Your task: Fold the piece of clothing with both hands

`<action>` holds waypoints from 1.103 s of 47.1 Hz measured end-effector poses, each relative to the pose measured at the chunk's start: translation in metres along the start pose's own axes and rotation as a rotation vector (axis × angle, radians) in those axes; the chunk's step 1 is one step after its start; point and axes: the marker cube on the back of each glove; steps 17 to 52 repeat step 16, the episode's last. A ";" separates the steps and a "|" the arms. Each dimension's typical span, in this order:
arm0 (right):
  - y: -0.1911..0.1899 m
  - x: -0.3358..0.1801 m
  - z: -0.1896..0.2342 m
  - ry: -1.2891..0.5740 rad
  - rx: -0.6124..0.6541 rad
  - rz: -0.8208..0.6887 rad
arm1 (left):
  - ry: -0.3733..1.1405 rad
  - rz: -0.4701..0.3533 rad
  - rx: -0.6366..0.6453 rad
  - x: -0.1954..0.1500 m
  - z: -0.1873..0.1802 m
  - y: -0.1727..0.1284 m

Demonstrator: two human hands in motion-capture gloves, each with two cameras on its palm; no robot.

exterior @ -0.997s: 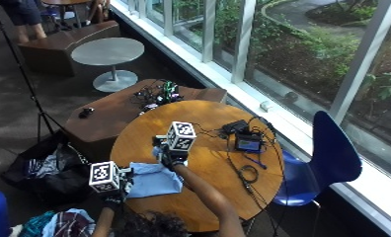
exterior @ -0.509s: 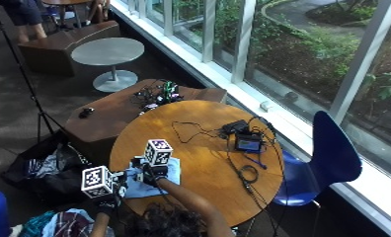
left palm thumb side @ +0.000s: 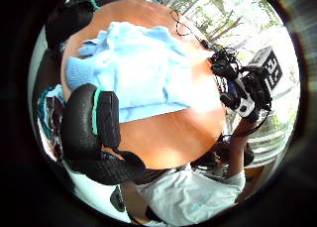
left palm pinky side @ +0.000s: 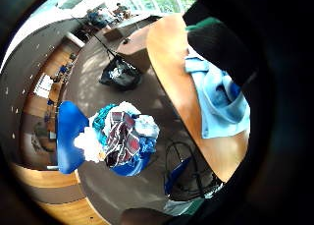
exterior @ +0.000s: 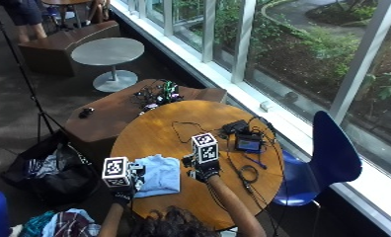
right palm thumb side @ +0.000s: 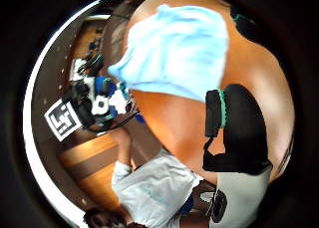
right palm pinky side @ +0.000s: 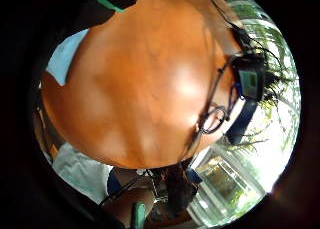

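Observation:
A light blue garment (exterior: 157,174) lies folded flat on the round wooden table (exterior: 182,118), near its front left edge. My left hand (exterior: 123,193) hovers at the garment's left edge by the table rim, fingers relaxed and holding nothing. My right hand (exterior: 207,171) is over bare wood just right of the garment, clear of the cloth and also holding nothing. The left thumb side palm view shows the garment (left palm thumb side: 143,73) spread below that palm. In the right thumb side palm view the garment (right palm thumb side: 174,49) lies apart from the gloved thumb (right palm thumb side: 234,128).
Cables and a small device (exterior: 249,143) lie on the table's right side. A blue chair (exterior: 330,153) stands to the right. A black bag (exterior: 48,170) and a heap of clothes (left palm pinky side: 122,136) are on the left. A low brown table (exterior: 149,98) lies beyond.
My right hand came down over the garment, then moved right off it onto bare table. My left hand shifted slightly right. The garment now lies more compact.

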 end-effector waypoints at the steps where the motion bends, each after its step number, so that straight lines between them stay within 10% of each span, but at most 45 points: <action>1: 0.002 0.006 -0.002 0.026 0.032 0.033 | 0.035 0.008 -0.051 0.007 0.005 0.005; 12: 0.032 0.025 -0.023 -0.032 0.353 0.184 | 0.028 0.090 -0.164 0.035 0.008 0.016; 52: 0.034 0.023 -0.023 -0.052 0.369 0.180 | 0.019 0.080 -0.169 0.035 0.002 0.020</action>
